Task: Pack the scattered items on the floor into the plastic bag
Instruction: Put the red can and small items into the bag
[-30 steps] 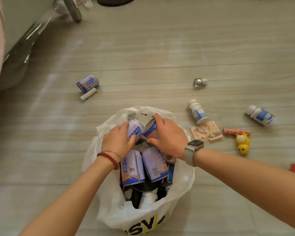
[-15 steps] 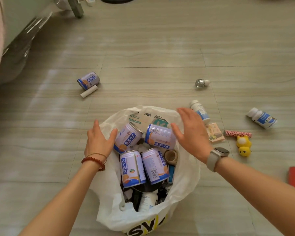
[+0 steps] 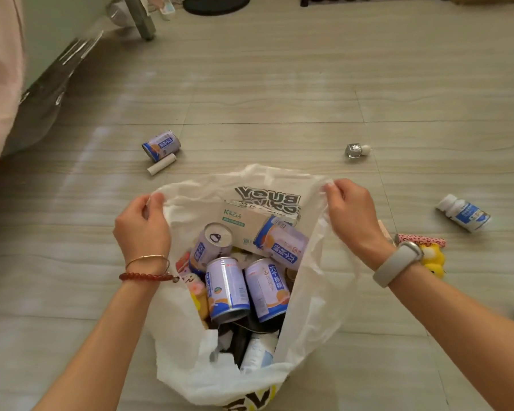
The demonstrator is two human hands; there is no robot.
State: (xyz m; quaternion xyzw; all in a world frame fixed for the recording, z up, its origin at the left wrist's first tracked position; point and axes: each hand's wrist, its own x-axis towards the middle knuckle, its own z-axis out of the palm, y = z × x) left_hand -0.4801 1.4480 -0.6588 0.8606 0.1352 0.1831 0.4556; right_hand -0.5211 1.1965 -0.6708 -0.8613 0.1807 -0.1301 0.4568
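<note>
On the floor, two hands' fingers (image 3: 153,200) pinching one plastic bag (image 3: 306,315) rim, four cans (image 3: 227,287) inside, one can (image 3: 161,145) outside

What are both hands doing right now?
Left hand: closed, gripping the plastic bag rim.
Right hand: closed, pinching the bag's opposite rim.

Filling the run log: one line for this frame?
left hand: grips bag rim | right hand: grips bag rim | plastic bag: held open, cans inside | floor: can, white bottle unpacked
</note>
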